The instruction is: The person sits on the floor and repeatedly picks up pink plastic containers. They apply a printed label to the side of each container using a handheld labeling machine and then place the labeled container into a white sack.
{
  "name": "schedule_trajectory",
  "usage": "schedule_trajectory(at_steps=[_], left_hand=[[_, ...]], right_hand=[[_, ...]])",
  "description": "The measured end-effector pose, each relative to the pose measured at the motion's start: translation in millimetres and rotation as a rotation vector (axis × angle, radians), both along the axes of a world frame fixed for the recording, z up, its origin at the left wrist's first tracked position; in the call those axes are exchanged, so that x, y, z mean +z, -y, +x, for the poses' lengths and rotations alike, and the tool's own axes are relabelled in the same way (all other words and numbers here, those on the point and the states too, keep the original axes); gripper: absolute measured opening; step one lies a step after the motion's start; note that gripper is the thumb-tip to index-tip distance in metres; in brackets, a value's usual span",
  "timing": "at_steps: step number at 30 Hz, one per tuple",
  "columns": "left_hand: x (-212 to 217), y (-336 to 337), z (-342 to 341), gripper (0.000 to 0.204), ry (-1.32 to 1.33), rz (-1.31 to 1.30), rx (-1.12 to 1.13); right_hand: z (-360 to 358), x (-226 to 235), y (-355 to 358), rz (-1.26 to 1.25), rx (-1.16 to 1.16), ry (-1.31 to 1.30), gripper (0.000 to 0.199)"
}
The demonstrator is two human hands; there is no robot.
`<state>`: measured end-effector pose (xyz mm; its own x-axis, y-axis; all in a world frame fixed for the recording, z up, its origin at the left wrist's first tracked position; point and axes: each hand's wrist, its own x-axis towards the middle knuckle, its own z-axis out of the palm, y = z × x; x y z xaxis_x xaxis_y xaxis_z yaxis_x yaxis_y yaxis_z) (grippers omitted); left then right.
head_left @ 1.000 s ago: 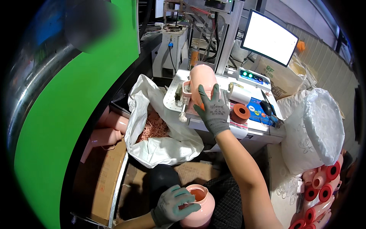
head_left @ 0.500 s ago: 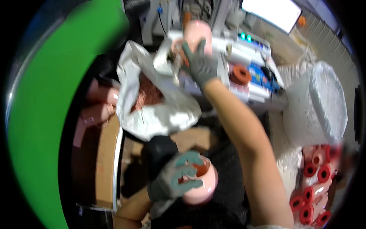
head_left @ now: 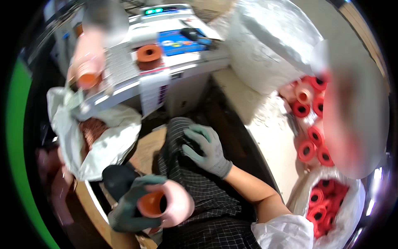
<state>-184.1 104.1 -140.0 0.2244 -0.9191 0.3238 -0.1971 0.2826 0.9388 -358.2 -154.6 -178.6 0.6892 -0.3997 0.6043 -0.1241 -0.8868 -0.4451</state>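
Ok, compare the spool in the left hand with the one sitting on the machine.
The held spool is wound thick with pale pink thread and lies tilted, its orange core end facing up in the gloved left hand. The bare spool on the machine stands upright, untouched, showing no thread. Both have orange cores.

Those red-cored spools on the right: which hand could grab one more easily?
Probably the right hand: it rests empty on the checked apron, on the same side as the red-cored spools. The left hand already grips a pink spool.
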Motion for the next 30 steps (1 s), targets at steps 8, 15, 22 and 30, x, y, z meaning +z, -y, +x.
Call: schedule_trajectory(at_steps=[8,15,22,30], left_hand=[[47.3,35.8,-27.9,0.099,-0.151,0.356,0.550],[13.0,56.8,-65.1,0.089,0.175,0.320,0.461],[0.2,55.5,-62.8,0.101,0.522,0.160,0.433],[22.6,49.3,-57.4,0.075,0.789,0.045,0.420]], right_hand=[[-195.7,-36.4,98.7,0.527,-0.849,0.126,0.017],[-179.1,-78.9,168.2,0.209,-1.049,-0.257,0.029],[-130.9,-34.5,106.4,0.714,-0.528,0.145,0.018],[-9.6,82.0,-21.1,-0.096,0.505,-0.132,0.031]])
